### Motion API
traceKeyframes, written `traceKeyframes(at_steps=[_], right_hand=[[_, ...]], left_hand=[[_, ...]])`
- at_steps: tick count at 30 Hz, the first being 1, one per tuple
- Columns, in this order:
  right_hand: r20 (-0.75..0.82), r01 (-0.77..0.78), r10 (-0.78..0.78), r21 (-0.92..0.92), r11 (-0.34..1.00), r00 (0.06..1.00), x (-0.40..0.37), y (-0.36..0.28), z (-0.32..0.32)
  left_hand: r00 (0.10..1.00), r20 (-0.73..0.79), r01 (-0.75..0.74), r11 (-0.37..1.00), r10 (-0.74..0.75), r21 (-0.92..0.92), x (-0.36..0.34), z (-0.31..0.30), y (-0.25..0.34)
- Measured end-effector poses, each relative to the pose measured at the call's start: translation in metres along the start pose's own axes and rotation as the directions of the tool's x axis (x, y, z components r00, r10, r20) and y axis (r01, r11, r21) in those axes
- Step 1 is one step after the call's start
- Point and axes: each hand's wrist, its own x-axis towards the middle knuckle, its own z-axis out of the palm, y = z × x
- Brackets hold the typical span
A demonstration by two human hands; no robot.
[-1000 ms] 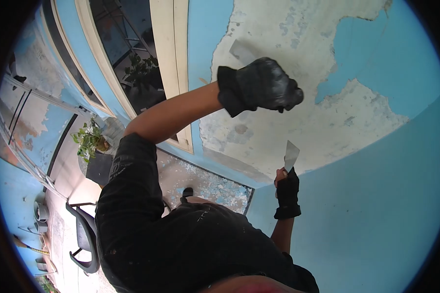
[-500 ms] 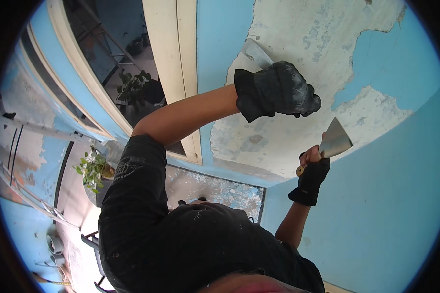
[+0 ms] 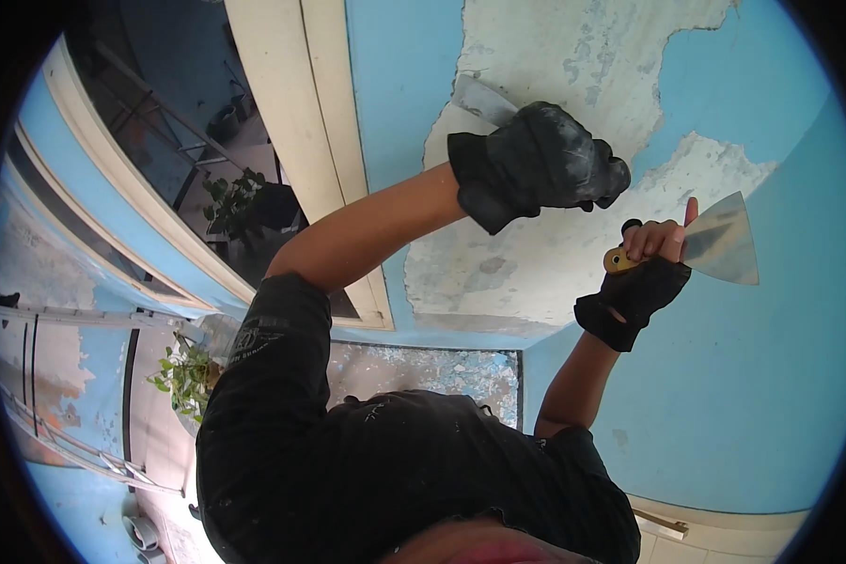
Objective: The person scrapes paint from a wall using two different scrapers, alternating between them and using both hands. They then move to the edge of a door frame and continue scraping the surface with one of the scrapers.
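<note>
My left hand (image 3: 536, 164), in a black glove, is closed on a scraper whose metal blade (image 3: 482, 98) lies against the bare plaster patch (image 3: 573, 66) of the blue wall (image 3: 724, 395). My right hand (image 3: 644, 268), in a fingerless black glove, grips the wooden handle of a wide putty knife (image 3: 724, 242). The knife's blade is held over the blue paint just right of the plaster patch's edge. Whether it touches the wall cannot be told.
A cream window frame (image 3: 301, 122) runs down the wall left of the patch. Below lie paint flakes on the floor (image 3: 423, 371), a potted plant (image 3: 188, 376) and a ladder (image 3: 75, 442). My black shirt (image 3: 367, 479) fills the bottom.
My right hand has risen and swung right with the putty knife, from low on the plaster to the painted area. My left hand has stayed at the patch's upper part.
</note>
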Motion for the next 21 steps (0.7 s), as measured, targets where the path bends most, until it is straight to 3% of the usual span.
traceKeyframes(at_steps=[9, 11, 14, 16, 18, 20, 21], right_hand=[[-0.038, -0.056, 0.056, -0.001, 0.998, 0.998, 0.032, -0.02, 0.027], [0.099, -0.043, 0.005, 0.383, 0.923, 0.995, 0.045, -0.022, 0.019], [0.048, -0.194, 0.19, 0.372, 0.908, 0.981, 0.039, -0.004, 0.044], [-0.008, -0.108, 0.122, 0.414, 0.904, 0.993, 0.048, -0.001, 0.029], [-0.056, 0.121, -0.107, 0.484, 0.866, 0.993, 0.059, -0.003, 0.008], [-0.055, 0.16, -0.16, 0.612, 0.775, 0.986, 0.06, 0.031, 0.009], [-0.101, 0.154, -0.119, 0.482, 0.863, 0.988, 0.048, 0.035, 0.034]], left_hand=[[0.995, 0.091, 0.032, 0.998, -0.037, 0.053, 0.003, 0.008, -0.002], [0.996, 0.074, 0.041, 0.999, -0.042, 0.018, 0.004, 0.008, -0.002], [0.989, 0.124, 0.086, 0.996, -0.085, -0.001, 0.003, 0.011, -0.003], [0.99, 0.134, 0.04, 0.997, -0.05, 0.071, 0.001, 0.013, -0.004], [0.987, 0.147, 0.065, 0.997, -0.069, 0.031, 0.003, 0.014, -0.005], [0.995, 0.071, 0.071, 0.997, -0.07, -0.009, 0.01, 0.014, -0.009], [0.997, -0.004, 0.077, 0.996, -0.077, -0.049, 0.012, 0.014, -0.01]])
